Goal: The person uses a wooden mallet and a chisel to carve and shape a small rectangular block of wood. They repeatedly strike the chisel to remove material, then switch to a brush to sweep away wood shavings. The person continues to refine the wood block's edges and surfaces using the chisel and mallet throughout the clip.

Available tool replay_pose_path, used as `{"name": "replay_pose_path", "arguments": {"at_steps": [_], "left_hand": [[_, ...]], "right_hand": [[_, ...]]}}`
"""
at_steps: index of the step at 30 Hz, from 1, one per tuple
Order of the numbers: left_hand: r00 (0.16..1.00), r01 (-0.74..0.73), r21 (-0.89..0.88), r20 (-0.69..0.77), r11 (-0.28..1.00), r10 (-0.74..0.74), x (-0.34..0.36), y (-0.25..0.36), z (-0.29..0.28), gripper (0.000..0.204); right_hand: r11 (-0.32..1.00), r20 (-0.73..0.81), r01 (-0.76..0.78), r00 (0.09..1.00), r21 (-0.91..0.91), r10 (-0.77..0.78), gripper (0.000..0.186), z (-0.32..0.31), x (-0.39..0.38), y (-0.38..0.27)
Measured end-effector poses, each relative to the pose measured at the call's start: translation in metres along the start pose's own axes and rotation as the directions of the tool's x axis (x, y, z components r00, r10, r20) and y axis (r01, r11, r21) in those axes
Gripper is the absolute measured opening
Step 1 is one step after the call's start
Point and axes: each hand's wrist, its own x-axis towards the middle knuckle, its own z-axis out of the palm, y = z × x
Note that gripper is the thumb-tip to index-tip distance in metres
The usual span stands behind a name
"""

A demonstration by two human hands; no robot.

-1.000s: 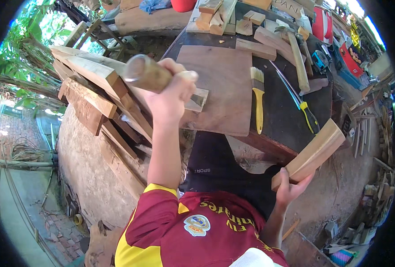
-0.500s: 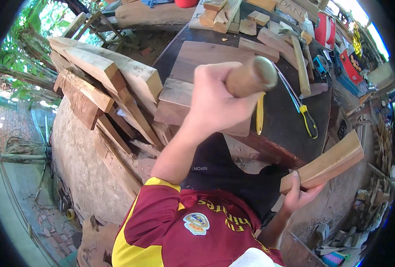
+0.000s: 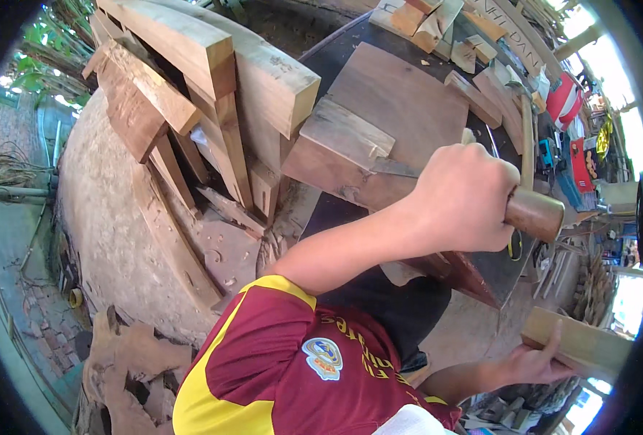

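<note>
My left hand (image 3: pixel 470 194) is closed round the wooden handle of a chisel (image 3: pixel 542 216). The handle's butt points right, and the blade runs left from the fist. Its tip lies at the right end of a pale cut face on a brown wooden block (image 3: pixel 336 176) at the bench's near edge; whether it bites in I cannot tell. Out at the lower right, my right hand (image 3: pixel 539 365) grips a rectangular wooden block (image 3: pixel 586 345), raised off to the side, away from the chisel.
A wide brown board (image 3: pixel 401 94) lies on the dark bench behind the block. Thick timber beams (image 3: pixel 263 65) lean at the left. A hammer (image 3: pixel 527 141), offcuts (image 3: pixel 474 100) and a red-and-white item (image 3: pixel 564 101) sit farther right. A gnarled stump (image 3: pixel 129 362) stands lower left.
My left hand has moved right and down, turning the chisel so its blade points left onto the wood. My right hand has swung the block outward, right and down. The view has shifted too.
</note>
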Motion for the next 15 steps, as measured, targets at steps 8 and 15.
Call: {"name": "replay_pose_path", "arguments": {"at_steps": [8, 15], "left_hand": [[0.995, 0.045, -0.033, 0.09, 0.998, -0.042, 0.005, 0.002, -0.008, 0.015], [0.988, 0.072, -0.045, 0.141, 0.996, -0.065, 0.005, -0.001, -0.001, 0.018]], "right_hand": [[0.988, -0.103, 0.15, 0.984, 0.042, -0.145, 0.066, -0.007, 0.051, -0.013], [0.986, -0.036, 0.165, 0.986, 0.024, -0.164, 0.062, -0.01, 0.063, -0.012]]}}
